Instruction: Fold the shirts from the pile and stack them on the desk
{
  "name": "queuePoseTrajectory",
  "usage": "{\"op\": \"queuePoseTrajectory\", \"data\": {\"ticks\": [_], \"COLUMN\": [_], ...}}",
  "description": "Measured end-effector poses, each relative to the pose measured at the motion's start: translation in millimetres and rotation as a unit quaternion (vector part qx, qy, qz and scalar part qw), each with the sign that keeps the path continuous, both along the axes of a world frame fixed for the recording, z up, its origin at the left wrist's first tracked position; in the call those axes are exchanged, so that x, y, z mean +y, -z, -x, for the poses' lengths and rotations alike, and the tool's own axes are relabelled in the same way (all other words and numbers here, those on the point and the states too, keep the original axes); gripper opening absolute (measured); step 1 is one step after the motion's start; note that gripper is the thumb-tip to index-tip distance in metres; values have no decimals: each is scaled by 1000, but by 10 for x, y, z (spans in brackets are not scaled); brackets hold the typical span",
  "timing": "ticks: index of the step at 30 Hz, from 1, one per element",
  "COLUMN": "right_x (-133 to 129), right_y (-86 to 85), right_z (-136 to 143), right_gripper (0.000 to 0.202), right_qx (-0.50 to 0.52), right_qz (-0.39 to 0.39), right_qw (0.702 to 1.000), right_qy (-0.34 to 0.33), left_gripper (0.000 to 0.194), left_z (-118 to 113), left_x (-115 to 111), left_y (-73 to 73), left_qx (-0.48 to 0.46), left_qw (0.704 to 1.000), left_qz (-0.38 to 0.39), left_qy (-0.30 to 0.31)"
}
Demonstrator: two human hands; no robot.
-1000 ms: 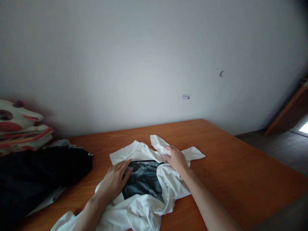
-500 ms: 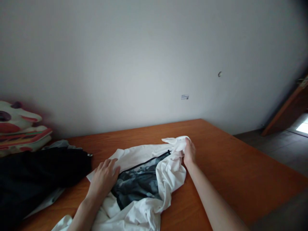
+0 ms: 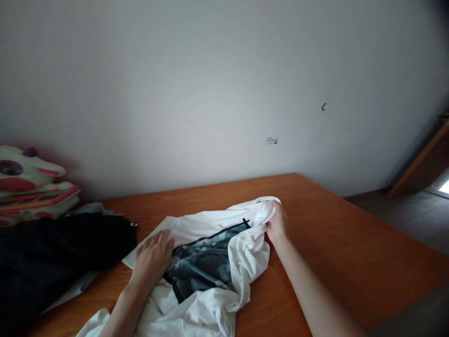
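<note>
Left hand [image 3: 153, 256], loosely open, presses the white T-shirt [image 3: 206, 221] left of its dark print [image 3: 203, 262], seemingly anchoring it; right hand [image 3: 277, 222], nearly closed, grips fabric right of the print, apparently for tension.

The shirt [image 3: 196, 219] at 6 o'clock is plain white; its print [image 3: 203, 262] is a cloudy mix of charcoal, slate and pale grey, edged in black, with 1 small black cross [image 3: 246, 221] at its 1 o'clock corner. The table [image 3: 315, 234] is orange-brown with wood grain. At 8 o'clock, the cloth [image 3: 66, 243] is solid black with 1 black-and-white tag [image 3: 133, 224]. The toy [image 3: 31, 175] at 9 o'clock is cream with red patches and multicoloured stripes. The wall [image 3: 210, 93] is plain pale grey.
</note>
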State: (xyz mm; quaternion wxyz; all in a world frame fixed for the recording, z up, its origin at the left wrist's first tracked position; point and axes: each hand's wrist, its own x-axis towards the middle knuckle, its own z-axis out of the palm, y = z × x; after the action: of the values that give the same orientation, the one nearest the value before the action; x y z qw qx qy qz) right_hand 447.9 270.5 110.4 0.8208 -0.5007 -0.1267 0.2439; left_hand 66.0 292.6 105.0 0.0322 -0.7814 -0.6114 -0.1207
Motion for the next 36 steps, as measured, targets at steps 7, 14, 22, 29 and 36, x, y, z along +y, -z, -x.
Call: {"op": "queuePoseTrajectory", "data": {"ticks": [7, 14, 22, 29, 36], "right_x": [-34, -55, -218, -218, -67], "right_y": [7, -18, -66, 41, 22], "right_z": [-247, -81, 296, 387, 32], "right_gripper": [29, 34, 25, 27, 36], "right_qx": [-17, -118, -431, -442, -256], "right_qz": [20, 12, 26, 45, 13], "right_qw": [996, 993, 883, 851, 966], "right_qy": [87, 16, -184, -280, 35], "left_gripper": [51, 51, 44, 35, 49], "left_z": [21, 80, 80, 88, 2], "left_x": [-13, 27, 58, 72, -31], "left_y": [-3, 87, -1, -96, -372], "left_qx": [8, -13, -40, -172, -427], "left_qw": [999, 998, 998, 984, 894], "left_qz": [16, -39, -51, -28, -84], "left_qy": [-48, -39, 22, 28, -106]}}
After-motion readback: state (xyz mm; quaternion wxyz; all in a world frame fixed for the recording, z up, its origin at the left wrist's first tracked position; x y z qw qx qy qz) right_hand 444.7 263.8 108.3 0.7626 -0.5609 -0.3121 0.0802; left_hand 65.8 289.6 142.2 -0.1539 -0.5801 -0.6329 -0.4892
